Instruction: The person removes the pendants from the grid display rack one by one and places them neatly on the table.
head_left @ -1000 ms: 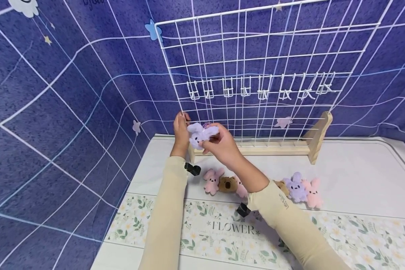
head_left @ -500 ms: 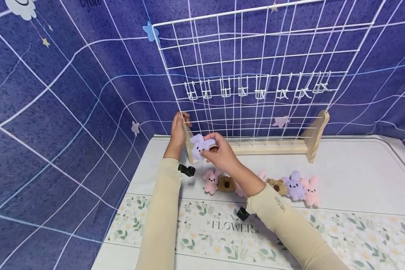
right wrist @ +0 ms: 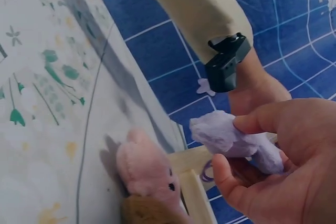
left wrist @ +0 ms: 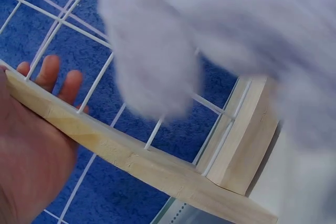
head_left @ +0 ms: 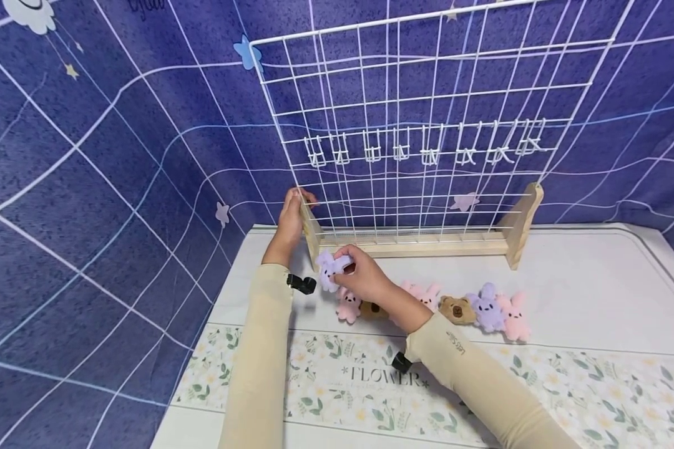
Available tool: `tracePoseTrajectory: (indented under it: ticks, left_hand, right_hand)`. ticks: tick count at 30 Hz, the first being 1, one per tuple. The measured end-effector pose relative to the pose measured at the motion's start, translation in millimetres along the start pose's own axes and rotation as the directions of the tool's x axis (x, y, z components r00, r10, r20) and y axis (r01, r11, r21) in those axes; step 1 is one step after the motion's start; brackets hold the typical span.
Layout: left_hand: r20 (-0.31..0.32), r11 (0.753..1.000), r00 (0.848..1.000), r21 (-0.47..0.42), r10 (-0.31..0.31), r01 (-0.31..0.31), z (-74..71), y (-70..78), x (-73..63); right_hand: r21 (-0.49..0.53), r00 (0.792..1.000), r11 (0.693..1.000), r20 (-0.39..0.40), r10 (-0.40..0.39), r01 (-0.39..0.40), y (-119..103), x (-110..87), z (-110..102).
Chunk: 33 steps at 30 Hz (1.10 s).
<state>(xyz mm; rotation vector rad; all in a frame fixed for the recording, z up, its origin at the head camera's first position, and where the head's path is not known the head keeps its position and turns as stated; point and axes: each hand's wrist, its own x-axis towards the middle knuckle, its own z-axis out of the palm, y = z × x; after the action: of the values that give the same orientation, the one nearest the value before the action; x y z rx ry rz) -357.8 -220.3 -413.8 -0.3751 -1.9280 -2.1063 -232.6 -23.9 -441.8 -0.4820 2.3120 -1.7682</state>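
My right hand (head_left: 365, 277) pinches a small purple bunny plush (head_left: 327, 272) between thumb and fingers, at the left end of a row of plush toys. In the right wrist view a thin purple loop (right wrist: 208, 171) shows beside the held plush (right wrist: 226, 132). My left hand (head_left: 289, 219) grips the left wooden side post (head_left: 310, 227) of a white wire grid rack (head_left: 427, 96); in the left wrist view its fingertips show through the wires. That view also has the purple plush (left wrist: 152, 51), blurred and close. Just below it in the head view lies a pink bunny plush (head_left: 348, 305).
A brown bear plush (head_left: 374, 310), partly hidden by my right arm, continues the row. Farther right lie pink bunnies (head_left: 429, 295), another bear (head_left: 457, 310), a purple bunny (head_left: 487, 308) and a pink bunny (head_left: 513, 317). Several white hooks (head_left: 401, 152) hang across the grid.
My right hand has brought the purple bunny down from in front of the grid to the row's left end. My left hand stays at the rack's left post.
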Motion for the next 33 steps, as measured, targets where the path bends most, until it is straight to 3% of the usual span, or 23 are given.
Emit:
tracePoseTrajectory:
  ticks: [4, 10, 20, 26, 27, 30, 33]
  left_hand:
    - [0.010, 0.999, 1.000, 0.047, -0.015, 0.015, -0.2, 0.7, 0.7]
    - [0.001, 0.999, 0.999, 0.000, -0.046, 0.046, 2.4, 0.1, 1.6]
    - [-0.044, 0.999, 0.999, -0.037, -0.003, 0.001, 3.6, -0.8, 1.2]
    - [-0.067, 0.999, 0.998, -0.034, 0.000, -0.002, 4.5, -0.9, 0.8]
    - [-0.068, 1.000, 0.998, -0.019, 0.002, -0.003, 5.1, -1.2, 0.8]
    - [-0.076, 0.994, 0.996, 0.103, 0.053, -0.045, 7.0, -0.5, -0.9]
    - [-0.086, 0.953, 0.987, 0.283, 0.137, -0.108, 7.8, 1.4, -5.9]
  right_hand:
    - [-0.035, 0.998, 0.999, 0.068, -0.006, 0.008, 5.3, -1.2, 5.0]
    - [-0.075, 0.985, 0.996, 0.170, -0.036, 0.050, 17.3, -3.9, 12.4]
    - [-0.178, 0.962, 0.984, 0.271, 0.035, 0.014, 21.3, -3.6, 17.2]
    - [-0.392, 0.977, 0.913, 0.211, -0.029, 0.111, 24.3, -0.3, 19.2]
    - [-0.407, 0.979, 0.906, 0.202, -0.035, 0.116, 24.5, -0.4, 18.8]
    - [-0.337, 0.984, 0.937, 0.173, -0.035, 0.093, 24.6, -3.2, 17.1]
    - [-0.266, 0.991, 0.961, 0.120, -0.052, 0.082, 22.8, -9.8, 13.2]
